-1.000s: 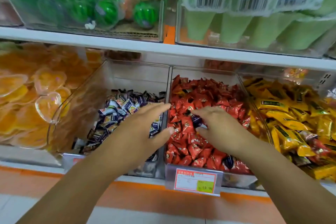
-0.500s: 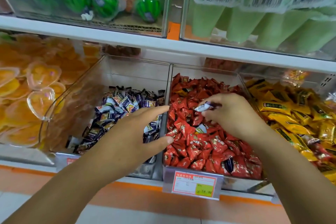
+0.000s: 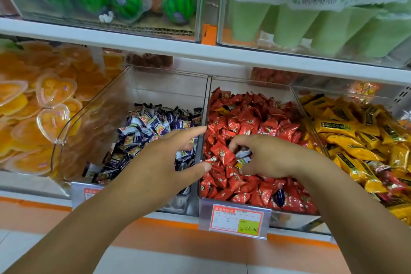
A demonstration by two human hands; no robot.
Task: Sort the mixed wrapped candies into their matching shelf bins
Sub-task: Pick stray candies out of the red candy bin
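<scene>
Where the lower shelf carries its clear bins, the red-candy bin stands at centre, touching the purple-candy bin on its left. The left hand hovers over their shared wall, fingers straight and spread, holding nothing (thumb tip over the red wrappers). The right hand, over the red bin's middle, has curled fingers pinching a purple-and-white candy among the red wrappers.
</scene>
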